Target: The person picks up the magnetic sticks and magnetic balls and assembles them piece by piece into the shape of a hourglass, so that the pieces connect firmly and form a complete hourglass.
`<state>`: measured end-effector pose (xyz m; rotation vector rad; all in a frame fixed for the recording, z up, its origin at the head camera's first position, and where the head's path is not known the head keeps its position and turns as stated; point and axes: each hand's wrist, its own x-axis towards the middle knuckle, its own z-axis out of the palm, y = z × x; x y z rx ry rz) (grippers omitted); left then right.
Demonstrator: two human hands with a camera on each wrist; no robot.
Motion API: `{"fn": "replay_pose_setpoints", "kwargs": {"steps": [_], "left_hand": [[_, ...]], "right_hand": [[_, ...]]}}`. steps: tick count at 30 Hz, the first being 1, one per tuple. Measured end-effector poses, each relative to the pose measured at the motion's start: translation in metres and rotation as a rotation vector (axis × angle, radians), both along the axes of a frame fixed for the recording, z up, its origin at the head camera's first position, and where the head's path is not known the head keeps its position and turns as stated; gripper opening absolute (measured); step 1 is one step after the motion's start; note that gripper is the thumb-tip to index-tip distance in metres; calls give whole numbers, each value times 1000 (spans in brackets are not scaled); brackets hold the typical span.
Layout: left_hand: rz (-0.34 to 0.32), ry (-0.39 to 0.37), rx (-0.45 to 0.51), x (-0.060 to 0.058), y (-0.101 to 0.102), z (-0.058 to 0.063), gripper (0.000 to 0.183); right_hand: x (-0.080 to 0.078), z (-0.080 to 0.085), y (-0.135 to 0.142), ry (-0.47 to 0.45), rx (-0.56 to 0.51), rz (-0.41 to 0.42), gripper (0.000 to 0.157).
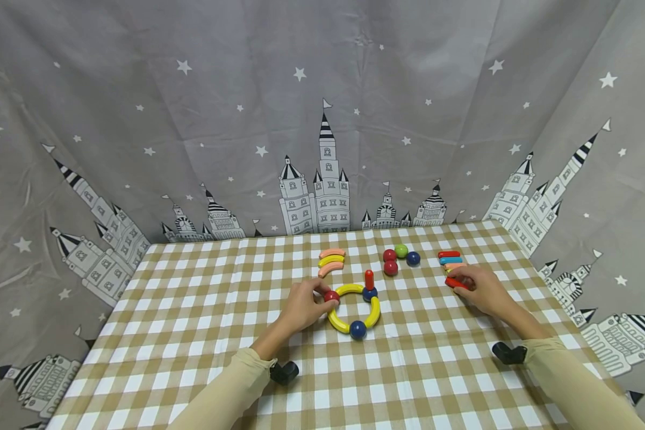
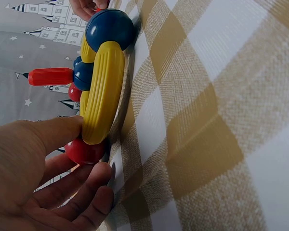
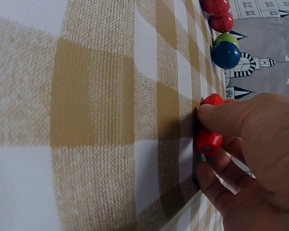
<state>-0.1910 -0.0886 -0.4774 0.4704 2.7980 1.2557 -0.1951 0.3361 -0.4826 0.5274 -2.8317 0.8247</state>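
Pinching the red ball, left hand; right hand grips a red stick.

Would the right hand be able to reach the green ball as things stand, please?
Probably yes: the right hand grips a red stick, but bare cloth lies between it and the green ball.

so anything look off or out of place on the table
Nothing spilled or damaged. One oddity: the yellow ring is incomplete, with a gap at its left between the red ball the left hand holds and the lower arc. A red stick stands upright on a blue ball. The right hand grips a red rod.
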Motion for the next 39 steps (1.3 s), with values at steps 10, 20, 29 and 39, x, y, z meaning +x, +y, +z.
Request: {"fn": "replay_pose_setpoints", "kwargs": {"steps": [10, 20, 29, 39], "left_hand": [[-10, -13, 15, 2, -2, 1, 21], [-19, 4, 13, 3, -2, -1, 20], [-2, -13, -1, 3, -2, 1, 22], [-8, 8, 8, 4, 3, 3, 21]], "right_hand": [[1, 6, -4, -31, 27, 5, 28], [9, 23, -23, -4, 50, 76, 36], [14, 36, -52, -23, -103, 187, 29], [26, 44, -90, -187, -241, 198, 26]]}}
